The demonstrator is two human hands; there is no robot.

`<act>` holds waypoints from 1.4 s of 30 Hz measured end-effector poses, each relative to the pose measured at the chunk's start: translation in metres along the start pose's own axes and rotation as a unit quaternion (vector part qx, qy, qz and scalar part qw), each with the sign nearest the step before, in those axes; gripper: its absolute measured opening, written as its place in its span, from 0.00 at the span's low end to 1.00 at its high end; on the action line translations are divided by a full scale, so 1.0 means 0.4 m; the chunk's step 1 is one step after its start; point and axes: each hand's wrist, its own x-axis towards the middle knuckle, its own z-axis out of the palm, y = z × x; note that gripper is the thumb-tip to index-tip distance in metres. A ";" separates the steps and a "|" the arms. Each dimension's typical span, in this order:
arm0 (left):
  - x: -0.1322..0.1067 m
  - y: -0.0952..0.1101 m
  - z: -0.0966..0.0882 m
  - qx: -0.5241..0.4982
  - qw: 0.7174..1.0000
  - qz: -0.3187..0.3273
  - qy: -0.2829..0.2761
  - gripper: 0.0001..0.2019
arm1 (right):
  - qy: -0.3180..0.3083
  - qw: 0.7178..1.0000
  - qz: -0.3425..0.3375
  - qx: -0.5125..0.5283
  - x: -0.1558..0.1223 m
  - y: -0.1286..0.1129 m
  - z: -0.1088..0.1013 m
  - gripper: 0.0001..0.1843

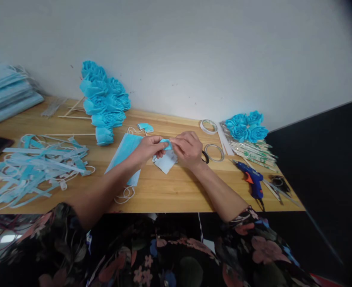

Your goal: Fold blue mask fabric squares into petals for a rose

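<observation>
My left hand and my right hand meet over the middle of the wooden table, both pinching a small folded piece of blue mask fabric between the fingertips. Just below the hands lie a few pale blue cut squares. A flat blue face mask with white ear loops lies under my left wrist. A small blue scrap rests behind the hands.
Blue fabric flowers on sticks stand at the back left, a second bunch on packed chopsticks at the right. Tape rolls, a blue glue gun, scissors, cut strips and stacked masks surround them.
</observation>
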 end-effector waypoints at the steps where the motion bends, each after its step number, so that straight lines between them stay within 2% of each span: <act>1: 0.000 -0.001 0.000 0.002 1.000 0.000 0.001 0.12 | 0.000 1.000 0.001 -0.004 0.000 -0.001 0.001 0.10; 15: 0.009 -0.004 -0.006 -0.020 1.000 0.007 0.000 0.10 | 0.023 0.999 -0.033 0.002 0.012 -0.017 -0.001 0.09; 24: 0.009 -0.005 -0.008 -0.044 0.999 0.007 -0.017 0.07 | -0.037 0.999 0.013 0.016 0.009 -0.009 -0.002 0.10; 30: 0.003 0.007 -0.004 -0.072 0.997 -0.008 -0.011 0.07 | -0.007 1.000 -0.001 0.021 0.009 -0.004 -0.002 0.10; 37: 0.008 -0.003 -0.008 -0.092 0.996 0.002 0.003 0.10 | -0.063 0.998 -0.009 0.027 0.011 -0.007 -0.013 0.14; 42: 0.015 -0.009 -0.016 -0.105 0.994 0.018 0.016 0.10 | -0.076 0.997 -0.013 0.014 0.007 -0.010 -0.010 0.17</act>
